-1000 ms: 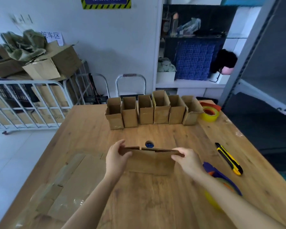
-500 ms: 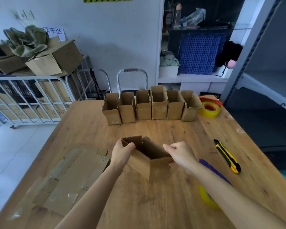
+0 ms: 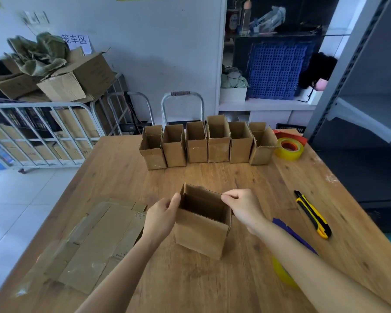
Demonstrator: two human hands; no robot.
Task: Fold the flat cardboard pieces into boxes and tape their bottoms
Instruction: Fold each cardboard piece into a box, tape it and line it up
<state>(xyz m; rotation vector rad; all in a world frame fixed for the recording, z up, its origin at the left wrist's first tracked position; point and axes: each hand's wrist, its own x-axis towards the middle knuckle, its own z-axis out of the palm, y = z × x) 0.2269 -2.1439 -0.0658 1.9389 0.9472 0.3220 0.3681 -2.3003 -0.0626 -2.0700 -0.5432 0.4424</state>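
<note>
Wood table (image 3: 246, 177) w/ box (image 3: 201, 233), white wall (image 3: 156, 53)

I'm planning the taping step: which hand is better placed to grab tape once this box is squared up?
Right, probably. The right hand pinches the box rim, and a tape roll lies just beside its forearm. The left hand can steady the box.

Six boxes (image 3: 209, 143) stand behind the held box (image 3: 203, 224); flat cardboard (image 3: 99, 242) lies left.
</note>
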